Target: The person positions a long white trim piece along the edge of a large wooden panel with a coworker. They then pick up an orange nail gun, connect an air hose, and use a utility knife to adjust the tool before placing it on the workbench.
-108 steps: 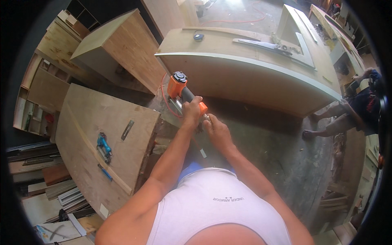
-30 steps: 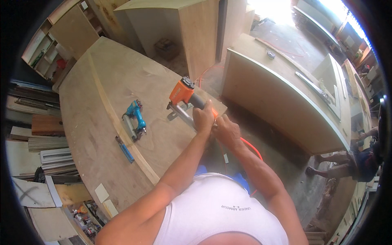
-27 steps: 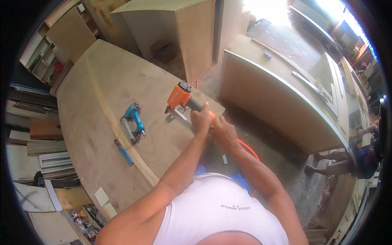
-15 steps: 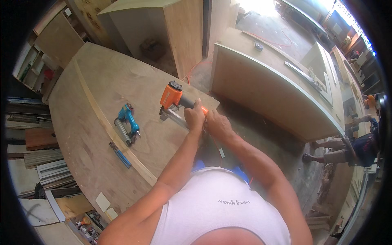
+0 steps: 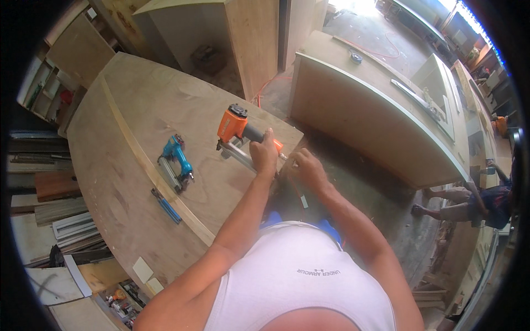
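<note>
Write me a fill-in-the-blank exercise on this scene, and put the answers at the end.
The left hand holds the ____ nailer. The blue nailer lies on the table, to the ____ of the held one in the picture. The tape measure rests on ____ of the cabinet. The colour of the shirt is ____.

Missing words: orange; left; top; white.
</note>
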The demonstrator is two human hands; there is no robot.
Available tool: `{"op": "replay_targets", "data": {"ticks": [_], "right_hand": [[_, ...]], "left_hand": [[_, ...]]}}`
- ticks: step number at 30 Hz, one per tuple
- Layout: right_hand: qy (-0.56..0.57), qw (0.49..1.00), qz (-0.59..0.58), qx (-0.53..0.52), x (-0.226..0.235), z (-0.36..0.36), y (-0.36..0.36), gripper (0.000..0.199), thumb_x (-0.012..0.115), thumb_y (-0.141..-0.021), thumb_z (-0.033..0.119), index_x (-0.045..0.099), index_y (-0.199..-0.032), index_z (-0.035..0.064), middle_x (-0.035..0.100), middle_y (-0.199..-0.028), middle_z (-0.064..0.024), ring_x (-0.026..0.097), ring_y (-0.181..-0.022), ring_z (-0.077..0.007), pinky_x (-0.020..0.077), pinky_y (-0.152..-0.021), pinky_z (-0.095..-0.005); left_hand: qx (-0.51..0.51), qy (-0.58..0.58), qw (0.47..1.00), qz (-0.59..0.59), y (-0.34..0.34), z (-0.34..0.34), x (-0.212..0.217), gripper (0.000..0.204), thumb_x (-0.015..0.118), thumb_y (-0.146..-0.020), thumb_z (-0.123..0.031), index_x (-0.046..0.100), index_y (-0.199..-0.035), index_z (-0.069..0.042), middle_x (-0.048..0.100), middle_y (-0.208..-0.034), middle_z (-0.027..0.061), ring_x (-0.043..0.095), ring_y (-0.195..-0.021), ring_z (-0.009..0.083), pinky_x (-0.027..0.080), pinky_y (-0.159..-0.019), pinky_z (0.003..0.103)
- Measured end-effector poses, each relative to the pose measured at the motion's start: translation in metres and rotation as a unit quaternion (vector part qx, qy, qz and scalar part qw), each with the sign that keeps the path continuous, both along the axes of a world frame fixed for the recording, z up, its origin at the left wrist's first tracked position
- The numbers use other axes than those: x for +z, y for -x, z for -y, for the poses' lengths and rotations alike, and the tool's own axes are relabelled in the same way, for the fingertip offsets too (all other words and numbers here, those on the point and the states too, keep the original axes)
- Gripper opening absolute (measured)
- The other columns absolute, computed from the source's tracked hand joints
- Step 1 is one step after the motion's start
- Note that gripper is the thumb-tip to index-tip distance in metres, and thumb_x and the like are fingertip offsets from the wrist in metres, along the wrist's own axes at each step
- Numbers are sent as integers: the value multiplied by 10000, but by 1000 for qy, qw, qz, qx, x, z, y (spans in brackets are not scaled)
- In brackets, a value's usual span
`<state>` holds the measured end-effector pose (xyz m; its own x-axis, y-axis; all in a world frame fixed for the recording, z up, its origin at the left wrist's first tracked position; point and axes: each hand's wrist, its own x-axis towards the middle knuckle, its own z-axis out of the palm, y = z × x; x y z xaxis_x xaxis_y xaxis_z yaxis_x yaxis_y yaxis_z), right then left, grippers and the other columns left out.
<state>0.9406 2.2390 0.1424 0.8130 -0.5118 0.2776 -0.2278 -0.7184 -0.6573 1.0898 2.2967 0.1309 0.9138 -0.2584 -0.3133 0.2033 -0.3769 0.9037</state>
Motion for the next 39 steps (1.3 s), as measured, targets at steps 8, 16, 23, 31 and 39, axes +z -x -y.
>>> {"op": "replay_targets", "data": {"ticks": [8,16,23,31,39], "right_hand": [[115,990,-78,-25,-1,-19,-20,256,665,-807,194,572,-991,42,587,-917,-133,658,-699,-322,554,-614,-416],[68,992,-91,-63,-3,-21,-28,233,667,-803,191,579,-936,20,606,-903,-162,657,-755,-365,540,-663,-468],[-251,946,-203,32,8,15,-40,364,706,-789,261,628,-1007,-19,677,-882,-196,676,-762,-296,521,-707,-404],[-195,980,-17,34,-29,41,-117,246,695,-770,216,677,-880,-3,621,-727,-124,583,-685,-201,478,-663,-357],[-453,866,-93,188,67,-62,-126,233,716,-844,226,720,-961,25,633,-715,-24,536,-584,-83,438,-543,-259]], "left_hand": [[35,1,996,86,10,9,-9,609,663,-853,-486,618,-786,118,654,-789,264,656,-743,371,484,-689,452],[32,-5,997,74,7,8,-21,619,673,-848,-485,610,-820,131,655,-790,248,653,-737,361,485,-691,448],[17,8,999,45,-4,-17,-9,607,640,-856,-469,593,-999,119,653,-962,283,643,-923,419,477,-831,459],[139,291,936,-143,-53,-81,43,368,684,-877,-398,541,-891,-59,512,-752,18,555,-613,125,465,-525,273],[121,381,907,-133,-61,-146,66,300,667,-893,-380,537,-886,-110,517,-723,-5,541,-607,114,454,-557,265]]}}
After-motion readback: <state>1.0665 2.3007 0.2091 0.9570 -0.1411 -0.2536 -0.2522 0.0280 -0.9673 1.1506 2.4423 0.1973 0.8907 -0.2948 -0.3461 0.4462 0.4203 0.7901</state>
